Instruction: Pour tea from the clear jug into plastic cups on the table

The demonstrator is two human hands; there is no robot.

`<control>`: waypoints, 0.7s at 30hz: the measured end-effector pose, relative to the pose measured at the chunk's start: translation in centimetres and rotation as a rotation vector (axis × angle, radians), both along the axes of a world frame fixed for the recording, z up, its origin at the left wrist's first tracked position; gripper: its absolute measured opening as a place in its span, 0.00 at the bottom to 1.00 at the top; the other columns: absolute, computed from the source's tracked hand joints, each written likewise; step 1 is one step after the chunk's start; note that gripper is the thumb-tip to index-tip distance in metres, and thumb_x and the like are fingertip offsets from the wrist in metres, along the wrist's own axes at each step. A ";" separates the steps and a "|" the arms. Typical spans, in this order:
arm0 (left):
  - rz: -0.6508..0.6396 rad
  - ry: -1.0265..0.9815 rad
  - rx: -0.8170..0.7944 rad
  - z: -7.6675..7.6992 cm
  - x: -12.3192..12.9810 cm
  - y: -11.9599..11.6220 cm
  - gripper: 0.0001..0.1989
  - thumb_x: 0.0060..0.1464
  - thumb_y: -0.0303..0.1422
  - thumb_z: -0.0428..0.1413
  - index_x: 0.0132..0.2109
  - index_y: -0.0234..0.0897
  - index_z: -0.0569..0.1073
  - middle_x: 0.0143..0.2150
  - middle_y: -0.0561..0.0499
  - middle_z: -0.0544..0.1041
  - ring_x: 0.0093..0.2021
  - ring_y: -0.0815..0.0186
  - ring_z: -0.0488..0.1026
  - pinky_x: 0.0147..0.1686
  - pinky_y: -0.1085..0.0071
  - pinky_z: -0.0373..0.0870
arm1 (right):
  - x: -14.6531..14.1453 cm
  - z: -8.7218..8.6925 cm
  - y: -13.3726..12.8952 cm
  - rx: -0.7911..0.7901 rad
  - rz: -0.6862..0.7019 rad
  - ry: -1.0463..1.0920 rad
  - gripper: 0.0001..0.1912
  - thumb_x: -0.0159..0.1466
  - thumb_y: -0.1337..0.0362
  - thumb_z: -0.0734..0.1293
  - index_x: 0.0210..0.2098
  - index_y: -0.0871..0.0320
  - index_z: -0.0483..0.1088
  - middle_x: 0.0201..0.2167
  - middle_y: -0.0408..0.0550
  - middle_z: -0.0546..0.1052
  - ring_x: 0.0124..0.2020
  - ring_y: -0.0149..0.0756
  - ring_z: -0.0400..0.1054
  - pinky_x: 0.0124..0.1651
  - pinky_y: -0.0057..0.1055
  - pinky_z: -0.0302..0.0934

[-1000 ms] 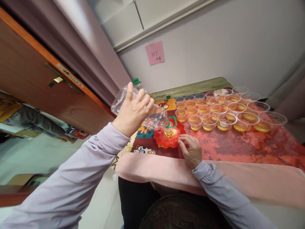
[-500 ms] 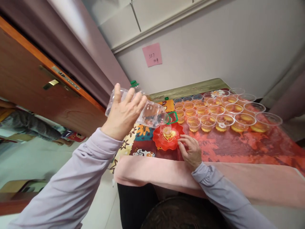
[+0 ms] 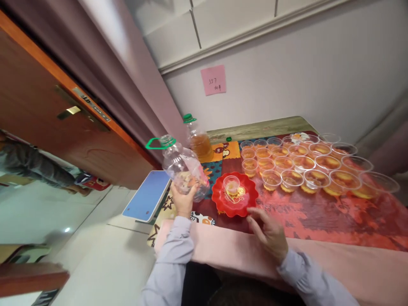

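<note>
My left hand [image 3: 183, 199] grips the base of an empty clear bottle [image 3: 183, 168], fingers wrapped around it; the bottle stands nearly upright above the table's left edge, green-ringed neck uppermost. My right hand [image 3: 269, 231] rests on the table just beside the near rim of the red plate [image 3: 248, 204], fingers loosely apart, holding nothing. A small clear cup [image 3: 231, 185] sits on the plate. Rows of filled cups [image 3: 302, 163] stand beyond. A second bottle [image 3: 198, 140] of amber liquid stands behind.

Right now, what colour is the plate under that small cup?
Red, with a scalloped rim: the plate, seen in the head view.
</note>
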State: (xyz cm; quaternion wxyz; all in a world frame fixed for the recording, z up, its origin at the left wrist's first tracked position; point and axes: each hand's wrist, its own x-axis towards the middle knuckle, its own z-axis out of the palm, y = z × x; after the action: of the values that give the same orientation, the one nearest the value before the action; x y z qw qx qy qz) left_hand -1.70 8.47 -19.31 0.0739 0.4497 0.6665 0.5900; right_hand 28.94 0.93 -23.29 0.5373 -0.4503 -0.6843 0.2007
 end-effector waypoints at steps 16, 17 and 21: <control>-0.194 -0.186 -0.007 -6.2 -1.7 1.8 0.56 0.43 0.53 0.72 0.71 0.38 0.56 0.69 0.29 0.69 0.71 0.45 0.70 0.68 0.51 0.71 | 4.8 -3.4 -6.7 0.183 -0.107 -0.600 0.09 0.72 0.53 0.69 0.41 0.48 0.79 0.35 0.46 0.87 0.30 0.40 0.83 0.33 0.30 0.77; -0.201 -0.187 -0.009 -6.2 -1.6 1.7 0.55 0.44 0.53 0.71 0.71 0.38 0.55 0.69 0.29 0.70 0.70 0.45 0.71 0.68 0.51 0.71 | 4.8 -3.4 -6.7 0.187 -0.110 -0.611 0.09 0.72 0.53 0.69 0.41 0.48 0.79 0.35 0.46 0.87 0.31 0.40 0.84 0.34 0.30 0.78; -0.197 -0.186 -0.019 -6.6 -1.6 1.6 0.54 0.46 0.53 0.70 0.71 0.37 0.54 0.69 0.29 0.69 0.71 0.44 0.70 0.70 0.51 0.69 | 4.7 -3.2 -6.9 0.183 -0.115 -0.649 0.09 0.72 0.53 0.68 0.42 0.49 0.79 0.35 0.47 0.87 0.31 0.41 0.84 0.34 0.30 0.78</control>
State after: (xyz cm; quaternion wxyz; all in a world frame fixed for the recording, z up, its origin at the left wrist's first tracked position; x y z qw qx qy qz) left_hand -3.28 10.06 -25.86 0.1971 0.4557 0.6151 0.6125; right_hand 33.66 -5.93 -26.51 0.3400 -0.4783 -0.8084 -0.0459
